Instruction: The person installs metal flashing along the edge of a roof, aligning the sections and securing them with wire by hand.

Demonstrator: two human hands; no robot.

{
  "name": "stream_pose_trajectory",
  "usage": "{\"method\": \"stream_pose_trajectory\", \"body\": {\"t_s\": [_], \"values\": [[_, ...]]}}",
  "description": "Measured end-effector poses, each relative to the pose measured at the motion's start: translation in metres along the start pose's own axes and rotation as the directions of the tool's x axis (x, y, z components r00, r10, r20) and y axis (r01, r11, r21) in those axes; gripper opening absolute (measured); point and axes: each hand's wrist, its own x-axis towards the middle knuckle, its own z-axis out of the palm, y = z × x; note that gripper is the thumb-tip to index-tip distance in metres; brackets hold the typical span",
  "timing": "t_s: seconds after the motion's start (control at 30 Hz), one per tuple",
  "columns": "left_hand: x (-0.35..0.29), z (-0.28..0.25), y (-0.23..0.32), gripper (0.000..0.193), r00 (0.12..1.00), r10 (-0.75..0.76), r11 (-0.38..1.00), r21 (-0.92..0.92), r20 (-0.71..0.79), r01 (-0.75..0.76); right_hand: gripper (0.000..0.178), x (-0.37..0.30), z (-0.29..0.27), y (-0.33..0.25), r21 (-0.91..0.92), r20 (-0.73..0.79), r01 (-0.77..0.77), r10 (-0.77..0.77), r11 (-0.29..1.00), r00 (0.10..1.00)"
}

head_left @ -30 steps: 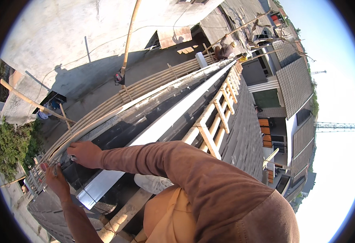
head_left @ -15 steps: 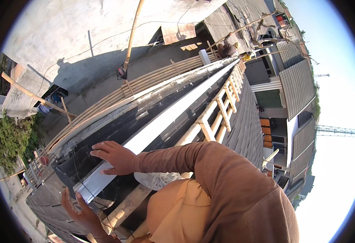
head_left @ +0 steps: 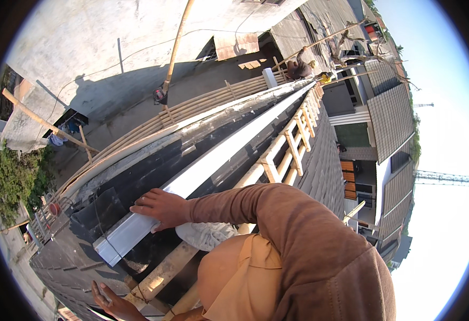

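Note:
A long white gutter-like metal channel (head_left: pixel 205 168) runs over the dark roof from the near left to the far end. My right hand (head_left: pixel 162 208), in a brown sleeve, lies across it near its close end, fingers over the far edge and thumb on the near side. Around that end passes a thin dark wire (head_left: pixel 106 235). Lower down, my left hand (head_left: pixel 111 302) is open and holds nothing, its fingers apart, beside a bamboo pole (head_left: pixel 162 273) and away from the channel. Crumpled clear plastic (head_left: pixel 207 235) sits under my right wrist.
A bamboo ladder-like frame (head_left: pixel 269 166) runs along the channel's right side. Bundled bamboo poles (head_left: pixel 191 107) line the roof's left edge above a narrow alley. Another person (head_left: pixel 299 68) crouches at the far end. An upright bamboo pole (head_left: pixel 176 48) stands by the pale wall.
My right hand has closed down onto the channel from a more spread pose. My left hand has dropped away from the channel's end, toward the lower edge.

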Motion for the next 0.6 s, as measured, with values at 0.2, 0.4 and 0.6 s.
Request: {"method": "stream_pose_trajectory", "body": {"t_s": [0.2, 0.4, 0.6], "values": [[0.007, 0.01, 0.002, 0.057, 0.998, 0.014, 0.996, -0.094, 0.059, -0.008, 0.105, 0.0, 0.001, -0.002, -0.032, -0.035, -0.005, 0.004, 0.999, 0.999], [0.012, 0.016, -0.003, 0.056, 0.997, 0.002, 0.984, -0.176, 0.081, 0.013, 0.106, -0.001, -0.004, -0.008, -0.057, -0.046, -0.035, 0.033, 0.998, 0.998], [0.018, 0.015, -0.008, 0.057, 0.994, 0.002, 0.99, -0.142, 0.108, 0.013, 0.104, 0.001, -0.003, -0.01, -0.062, 0.004, -0.034, 0.034, 0.998, 0.999]]}}
